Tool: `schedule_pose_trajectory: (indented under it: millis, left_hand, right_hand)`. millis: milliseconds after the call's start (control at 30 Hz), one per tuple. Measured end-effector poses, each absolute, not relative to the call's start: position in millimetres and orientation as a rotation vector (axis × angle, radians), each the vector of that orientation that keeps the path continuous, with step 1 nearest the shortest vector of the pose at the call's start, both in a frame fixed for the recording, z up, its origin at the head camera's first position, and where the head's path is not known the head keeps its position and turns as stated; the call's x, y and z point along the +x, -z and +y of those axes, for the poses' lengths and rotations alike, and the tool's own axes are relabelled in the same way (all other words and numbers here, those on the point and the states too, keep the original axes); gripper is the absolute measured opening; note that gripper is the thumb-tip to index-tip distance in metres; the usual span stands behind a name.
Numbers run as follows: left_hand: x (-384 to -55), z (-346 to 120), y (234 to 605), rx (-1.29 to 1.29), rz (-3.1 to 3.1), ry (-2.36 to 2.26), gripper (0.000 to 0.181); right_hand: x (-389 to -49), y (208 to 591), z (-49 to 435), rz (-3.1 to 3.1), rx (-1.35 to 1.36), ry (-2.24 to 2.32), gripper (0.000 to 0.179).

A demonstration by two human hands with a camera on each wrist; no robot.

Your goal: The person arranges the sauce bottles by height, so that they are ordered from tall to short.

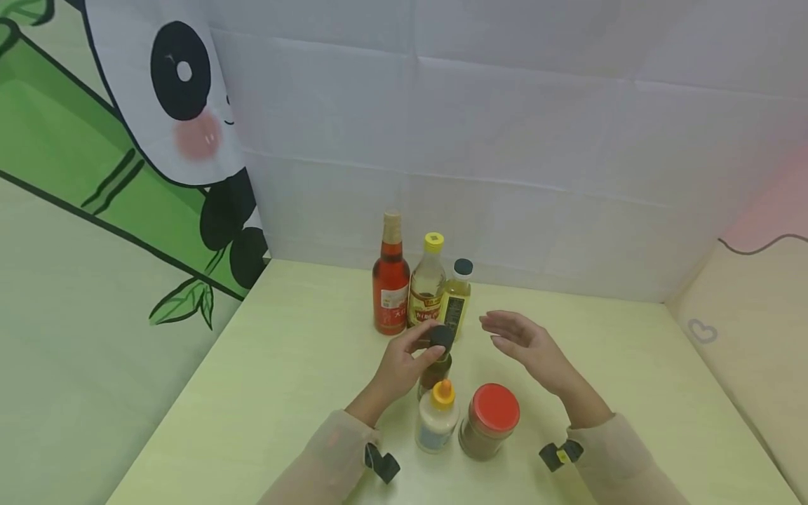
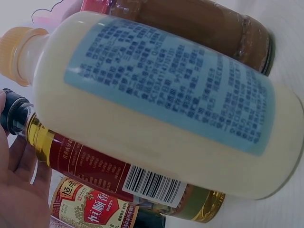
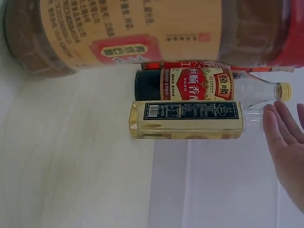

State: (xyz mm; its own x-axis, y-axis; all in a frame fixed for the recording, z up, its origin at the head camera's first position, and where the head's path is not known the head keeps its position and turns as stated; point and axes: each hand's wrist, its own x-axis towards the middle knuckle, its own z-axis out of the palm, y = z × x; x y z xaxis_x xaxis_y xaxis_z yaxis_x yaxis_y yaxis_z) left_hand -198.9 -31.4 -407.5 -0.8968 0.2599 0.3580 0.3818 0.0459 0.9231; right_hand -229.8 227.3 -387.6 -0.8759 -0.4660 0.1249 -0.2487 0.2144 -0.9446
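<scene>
Just below the centre of the head view, the left hand (image 1: 396, 366) grips the black cap (image 1: 441, 337) of a small bottle (image 1: 434, 375), with a squeeze bottle (image 1: 437, 425) and a red-lidded jar (image 1: 482, 436) side by side in the lower middle. Right of centre, the right hand (image 1: 533, 351) holds nothing, its fingers extended. Above the gripped bottle in the frame, a red bottle (image 1: 391, 284), a yellow-capped bottle (image 1: 426, 286) and a dark-capped bottle (image 1: 455, 301) stand close together.
</scene>
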Motion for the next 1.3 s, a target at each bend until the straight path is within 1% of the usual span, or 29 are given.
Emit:
schedule_pose_trajectory:
  millis: [200,467,733,933,1133,1300]
  left_hand:
    - [-200.5,-29.9,410.8,-0.689,-2.167,2.007,0.036]
    - [-220.3,-29.2,444.5,-0.716,-2.127,1.957,0.037]
    - [-220.4,-28.9,442.2,-0.707,-2.15,1.953,0.04]
    - [-221.4,-29.4,441.1,-0.707,-2.137,1.963,0.039]
    - [-221.9,-28.6,441.3,-0.694,-2.129,1.981,0.038]
    - [-214.7,-27.7,430.2,-0.659,-2.158,2.0,0.038]
  right_hand:
    - [-220.2,392.3,230.2,2.277,-0.709,1.707,0.046]
    - [-209.0,397.2,232.2,2.247,-0.756,1.691,0.045]
    - [-196.7,404.6,236.0,2.226,-0.771,1.672,0.046]
    - [-189.3,408.6,236.8,2.21,-0.754,1.648,0.048]
    - [-180.8,410.4,236.8,2.237,-0.761,1.616,0.047]
    - [-174.1,413.0,238.0,2.263,-0.786,1.6,0.05]
